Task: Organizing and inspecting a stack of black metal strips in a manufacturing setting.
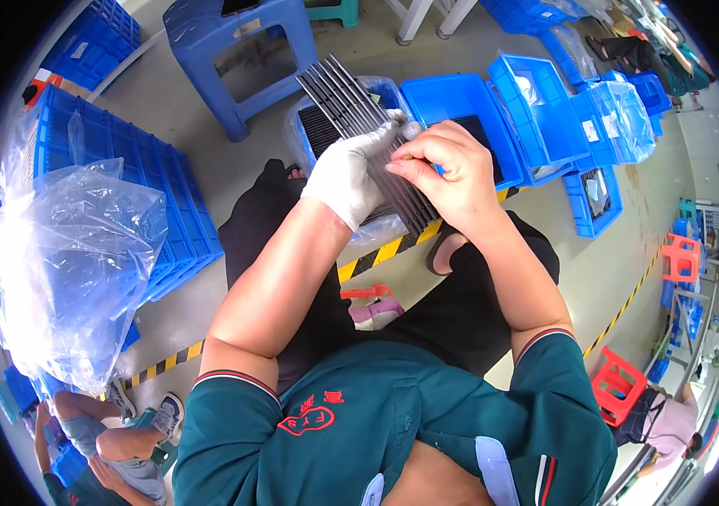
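In a white glove, my left hand [344,179] is wrapped round a fan of long, thin dark rods [338,94], which lie side by side and slant from upper left to lower right. My bare right hand [454,169] is closed in a pinch, thumb and forefinger against the rods' right side. Whatever sits between those fingertips is too small to make out. Below the hands, a plastic-lined bin [294,143] holds more dark rods [319,131], partly covered by my left hand. To its right, a blue bin [429,94] also contains dark rods [476,133].
Blue crates [153,169] stand stacked at left, draped with clear plastic [81,253]. A blue stool [208,51] is ahead. More blue bins [537,110] are at right. Yellow-black tape [389,251] crosses the floor. Other people sit at lower left [115,438] and lower right [667,422].
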### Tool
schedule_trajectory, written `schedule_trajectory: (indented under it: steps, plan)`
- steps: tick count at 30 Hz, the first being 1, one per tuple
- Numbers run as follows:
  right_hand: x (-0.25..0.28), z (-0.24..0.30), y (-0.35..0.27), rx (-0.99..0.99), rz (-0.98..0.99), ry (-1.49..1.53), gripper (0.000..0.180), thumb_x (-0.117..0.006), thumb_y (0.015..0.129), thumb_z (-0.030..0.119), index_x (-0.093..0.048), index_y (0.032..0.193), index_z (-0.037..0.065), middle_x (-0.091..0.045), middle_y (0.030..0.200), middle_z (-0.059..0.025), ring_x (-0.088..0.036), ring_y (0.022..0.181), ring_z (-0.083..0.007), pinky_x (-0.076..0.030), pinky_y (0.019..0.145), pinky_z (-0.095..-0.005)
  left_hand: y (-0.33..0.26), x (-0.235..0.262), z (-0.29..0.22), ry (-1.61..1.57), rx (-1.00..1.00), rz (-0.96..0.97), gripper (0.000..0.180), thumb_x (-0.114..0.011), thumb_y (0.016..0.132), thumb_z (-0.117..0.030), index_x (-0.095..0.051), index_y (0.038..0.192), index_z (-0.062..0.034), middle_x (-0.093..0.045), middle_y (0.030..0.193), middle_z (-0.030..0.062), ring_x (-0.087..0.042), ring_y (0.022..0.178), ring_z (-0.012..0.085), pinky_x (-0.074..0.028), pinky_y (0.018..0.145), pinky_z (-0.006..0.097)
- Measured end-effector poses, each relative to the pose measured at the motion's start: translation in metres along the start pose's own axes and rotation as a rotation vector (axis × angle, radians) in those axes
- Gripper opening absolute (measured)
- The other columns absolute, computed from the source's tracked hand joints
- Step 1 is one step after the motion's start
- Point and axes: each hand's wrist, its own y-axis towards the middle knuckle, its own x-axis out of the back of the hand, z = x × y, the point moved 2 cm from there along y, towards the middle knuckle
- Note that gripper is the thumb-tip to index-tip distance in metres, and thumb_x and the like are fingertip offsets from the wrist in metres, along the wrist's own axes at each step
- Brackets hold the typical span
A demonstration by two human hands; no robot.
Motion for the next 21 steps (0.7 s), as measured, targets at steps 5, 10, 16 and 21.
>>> schedule_trajectory:
  steps: [5,10,16,21]
  plan:
    - [-0.006,0.002,-0.004,0.183,0.022,-0.161,0.012,-0.077,0.07,0.018,-0.069,0.075,0.009,-0.065,0.074,-0.0027,-0.059,0.073,-0.0233,-0.048,0.069,-0.0346,0.002,0.003,0.005,0.023,0.019,-0.004,0.017,-0.051,0.098,-0.01,-0.062,0.106,-0.001,-0.063,0.098,0.0133,-0.063,0.088,0.0249,-0.054,0.083,0.038]
    - [-0.001,0.003,0.0,0.091,0.013,-0.127,0.014,-0.077,0.07,0.02,-0.07,0.074,0.009,-0.064,0.073,-0.0029,-0.06,0.074,-0.0235,-0.047,0.069,-0.0351,0.0,-0.002,0.005,0.027,0.014,0.007,0.016,-0.052,0.098,-0.012,-0.062,0.107,-0.0022,-0.063,0.099,0.0115,-0.062,0.089,0.0247,-0.053,0.083,0.04]
    - [0.002,0.01,0.002,0.123,-0.042,-0.132,0.014,-0.08,0.067,0.007,-0.069,0.076,0.005,-0.064,0.072,-0.0047,-0.059,0.07,-0.0215,-0.047,0.068,-0.0326,0.003,0.0,0.002,0.101,-0.048,0.053,0.013,-0.056,0.096,-0.011,-0.062,0.105,-0.0043,-0.063,0.099,0.0105,-0.061,0.088,0.0227,-0.052,0.079,0.037]
    - [0.013,0.011,0.003,-0.047,-0.064,0.035,0.01,-0.077,0.074,0.0,-0.07,0.08,0.003,-0.066,0.077,-0.005,-0.06,0.074,-0.0168,-0.048,0.066,-0.0285,-0.002,-0.001,0.001,0.069,-0.034,0.014,0.011,-0.054,0.097,-0.011,-0.06,0.103,-0.004,-0.063,0.096,0.011,-0.061,0.088,0.0237,-0.051,0.081,0.036]
